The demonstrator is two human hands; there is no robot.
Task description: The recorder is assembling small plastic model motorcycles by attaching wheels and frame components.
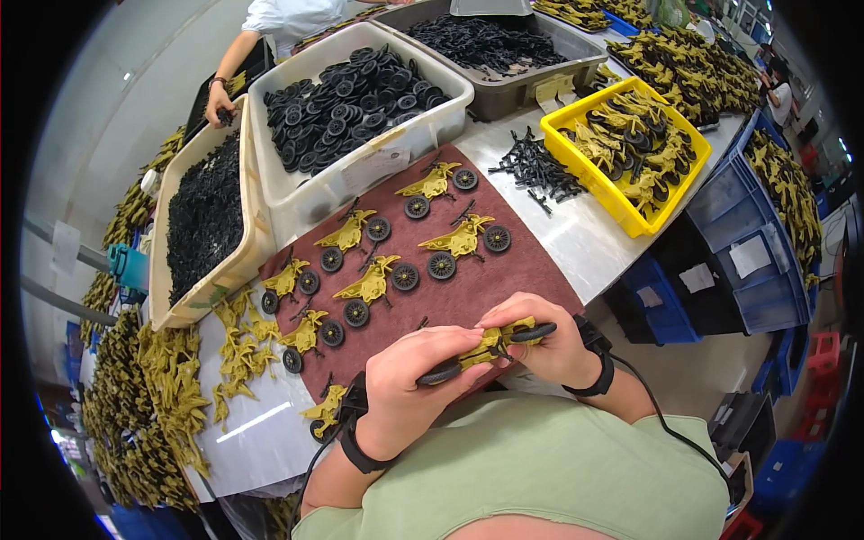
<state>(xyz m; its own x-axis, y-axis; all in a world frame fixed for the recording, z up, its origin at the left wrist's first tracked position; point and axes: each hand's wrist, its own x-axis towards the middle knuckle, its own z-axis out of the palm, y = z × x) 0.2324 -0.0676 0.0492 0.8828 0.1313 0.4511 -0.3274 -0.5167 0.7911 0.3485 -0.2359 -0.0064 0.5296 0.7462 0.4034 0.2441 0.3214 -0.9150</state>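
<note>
Close in front of my body, both hands hold a yellow-and-black toy motorcycle [490, 346], which has a dark wheel at each end. My left hand [414, 373] wraps the left end, thumb and fingers closed round the wheel and body. At the other end, my right hand [551, 346] pinches the body beside the right wheel. My fingers hide part of the toy. Beyond them, on a reddish-brown cloth [531, 270], several yellow motorcycle bodies [457, 238] lie in rows, each beside black wheels [441, 265] and small black bar-like parts.
A white bin [315, 200] of black wheels stands behind the cloth, between a cream bin [258, 216] and a grey bin [504, 103]. A yellow tray [587, 183] holds toy motorcycles. Loose black parts [533, 166] lie beside it. Another person's hand [219, 103] reaches over the cream bin.
</note>
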